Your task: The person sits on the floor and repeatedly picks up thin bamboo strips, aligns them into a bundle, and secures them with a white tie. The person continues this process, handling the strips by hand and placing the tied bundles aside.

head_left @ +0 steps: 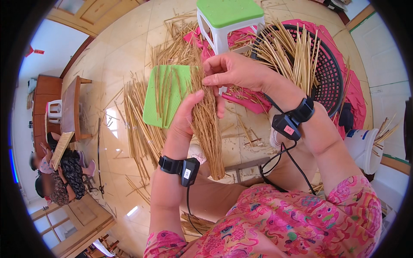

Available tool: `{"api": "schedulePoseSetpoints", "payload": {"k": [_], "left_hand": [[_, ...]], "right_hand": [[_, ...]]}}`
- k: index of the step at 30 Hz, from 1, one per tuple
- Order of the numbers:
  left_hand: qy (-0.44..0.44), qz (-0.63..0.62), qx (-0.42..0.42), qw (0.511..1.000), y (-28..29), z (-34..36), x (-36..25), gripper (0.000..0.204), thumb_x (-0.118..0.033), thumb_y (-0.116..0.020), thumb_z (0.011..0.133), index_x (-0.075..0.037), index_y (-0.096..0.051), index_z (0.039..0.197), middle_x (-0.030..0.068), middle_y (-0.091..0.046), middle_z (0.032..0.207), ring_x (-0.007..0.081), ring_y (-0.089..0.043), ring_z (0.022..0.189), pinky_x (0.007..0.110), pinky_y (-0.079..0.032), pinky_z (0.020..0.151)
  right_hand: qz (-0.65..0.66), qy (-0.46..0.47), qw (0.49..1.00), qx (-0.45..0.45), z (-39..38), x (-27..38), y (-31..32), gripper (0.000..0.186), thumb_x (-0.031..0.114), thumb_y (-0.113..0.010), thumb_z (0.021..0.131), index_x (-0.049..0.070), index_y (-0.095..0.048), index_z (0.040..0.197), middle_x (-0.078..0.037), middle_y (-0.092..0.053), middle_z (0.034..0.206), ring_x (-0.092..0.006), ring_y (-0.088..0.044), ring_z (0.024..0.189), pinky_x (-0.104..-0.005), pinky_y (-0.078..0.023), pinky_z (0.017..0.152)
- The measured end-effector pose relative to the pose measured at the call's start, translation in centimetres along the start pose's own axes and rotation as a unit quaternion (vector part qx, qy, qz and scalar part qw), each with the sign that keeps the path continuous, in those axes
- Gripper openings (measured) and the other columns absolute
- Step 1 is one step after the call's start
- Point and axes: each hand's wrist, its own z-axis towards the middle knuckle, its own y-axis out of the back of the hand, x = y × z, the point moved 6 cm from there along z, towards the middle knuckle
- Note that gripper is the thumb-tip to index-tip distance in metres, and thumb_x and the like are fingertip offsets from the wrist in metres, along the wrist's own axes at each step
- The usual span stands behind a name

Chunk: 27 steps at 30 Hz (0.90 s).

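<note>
A bundle of dried brown grass stalks with feathery heads (207,129) hangs upright in front of me, its lower ends above my lap. My left hand (189,112) is wrapped round its middle, thumb on the near side. At the bundle's upper part, my right hand (232,72) pinches some of the strands between thumb and fingers. Just behind my left hand stands a green-topped stool (148,107) with a few loose grass stalks (162,92) lying across it. Both wrists wear black strapped devices with cables.
A black mesh basket (329,81) of cut straw stalks (297,56) sits on pink cloth (359,96) at the right. Beyond is another green-topped stool (230,13). Straw (135,116) litters the floor. A white bucket (361,150) stands far right; people (64,180) sit far left.
</note>
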Motion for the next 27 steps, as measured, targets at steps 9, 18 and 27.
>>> {"api": "schedulePoseSetpoints", "payload": {"k": [9,18,27], "left_hand": [[-0.099,0.141,-0.078,0.982,1.5,0.5,-2.1,0.075,-0.038,-0.068,0.084,0.000,-0.035,0.140,0.0172,-0.057,0.123,0.0248,-0.059,0.112,0.038,-0.049,0.096],[-0.121,0.344,-0.168,0.916,0.4,1.0,-1.5,0.056,-0.022,-0.070,0.085,0.000,-0.044,0.129,0.0106,-0.061,0.106,0.0189,-0.064,0.094,0.032,-0.052,0.081],[-0.022,0.232,-0.139,0.962,0.7,0.6,-0.9,0.030,-0.019,-0.063,0.091,-0.001,-0.053,0.114,0.0033,-0.058,0.074,0.0111,-0.056,0.066,0.025,-0.045,0.059]], "right_hand": [[-0.080,0.043,0.993,-0.080,0.7,-1.0,1.6,0.012,0.013,-0.071,0.087,0.004,-0.064,0.084,0.002,-0.062,0.076,-0.0042,-0.054,0.067,-0.0216,-0.043,0.058],[-0.071,-0.038,0.988,-0.133,0.7,-2.1,0.9,0.014,0.014,-0.072,0.086,0.001,-0.067,0.088,0.001,-0.064,0.075,-0.0043,-0.057,0.069,-0.0215,-0.043,0.059],[-0.158,0.135,0.956,-0.207,0.5,0.2,3.0,0.030,0.023,-0.077,0.082,-0.003,-0.068,0.094,-0.005,-0.068,0.080,-0.0102,-0.061,0.072,-0.0253,-0.049,0.067]]}}
